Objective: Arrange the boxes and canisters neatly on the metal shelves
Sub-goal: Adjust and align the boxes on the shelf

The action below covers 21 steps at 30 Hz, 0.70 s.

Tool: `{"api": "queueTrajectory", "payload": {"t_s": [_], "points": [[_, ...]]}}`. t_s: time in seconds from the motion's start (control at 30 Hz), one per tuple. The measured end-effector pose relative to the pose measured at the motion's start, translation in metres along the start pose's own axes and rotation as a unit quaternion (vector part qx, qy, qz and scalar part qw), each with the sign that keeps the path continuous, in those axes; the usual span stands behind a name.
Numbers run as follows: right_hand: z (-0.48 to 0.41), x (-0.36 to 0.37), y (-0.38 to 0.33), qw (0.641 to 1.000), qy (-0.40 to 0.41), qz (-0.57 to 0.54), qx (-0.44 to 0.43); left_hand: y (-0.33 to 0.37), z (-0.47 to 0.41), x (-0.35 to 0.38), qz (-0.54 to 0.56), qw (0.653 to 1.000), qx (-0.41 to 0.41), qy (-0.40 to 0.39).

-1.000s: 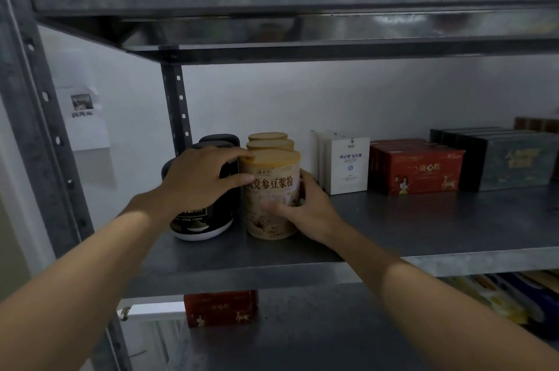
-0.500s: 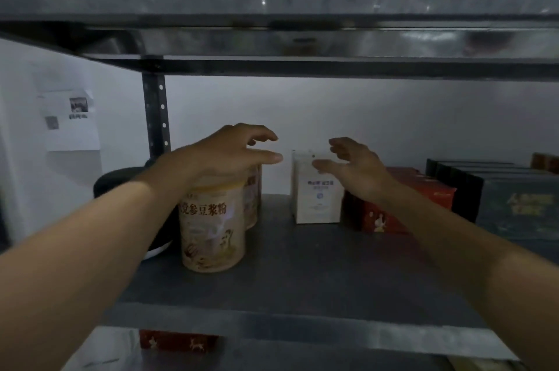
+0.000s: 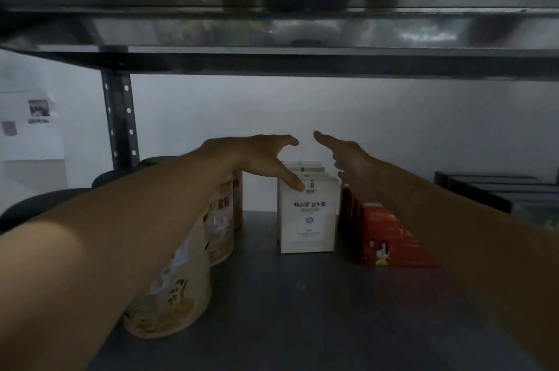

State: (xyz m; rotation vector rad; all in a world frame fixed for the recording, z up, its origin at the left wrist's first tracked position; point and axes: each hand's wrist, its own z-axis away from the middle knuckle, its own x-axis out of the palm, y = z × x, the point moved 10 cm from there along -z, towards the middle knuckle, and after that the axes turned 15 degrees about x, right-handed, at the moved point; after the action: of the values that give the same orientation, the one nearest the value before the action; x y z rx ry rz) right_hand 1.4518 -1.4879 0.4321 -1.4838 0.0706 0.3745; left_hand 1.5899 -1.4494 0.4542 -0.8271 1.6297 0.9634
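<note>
Both hands have moved off the beige cans (image 3: 181, 289) and reached deeper, to the white boxes (image 3: 307, 219). The left hand (image 3: 260, 156) is spread and holds nothing, its thumb against the front box's top edge. The right hand (image 3: 348, 156) hovers loose and empty over the row's right side. The boxes stand in a file, front to back, mid-shelf (image 3: 302, 325), between the cans and the red box (image 3: 390, 237). Black cans (image 3: 36, 204) stand far left, dark boxes (image 3: 490, 189) far right.
</note>
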Motion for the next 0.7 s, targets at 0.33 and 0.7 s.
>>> {"api": "queueTrajectory", "payload": {"t_s": [0.33, 0.7], "points": [[-0.040, 0.019, -0.007, 1.000, -0.007, 0.024, 0.018, -0.022, -0.025, 0.020, -0.039, 0.994, -0.010, -0.105], [-0.038, 0.026, -0.004, 0.997, -0.040, 0.061, 0.009, -0.030, -0.036, 0.034, -0.015, 0.995, 0.028, -0.095]]}}
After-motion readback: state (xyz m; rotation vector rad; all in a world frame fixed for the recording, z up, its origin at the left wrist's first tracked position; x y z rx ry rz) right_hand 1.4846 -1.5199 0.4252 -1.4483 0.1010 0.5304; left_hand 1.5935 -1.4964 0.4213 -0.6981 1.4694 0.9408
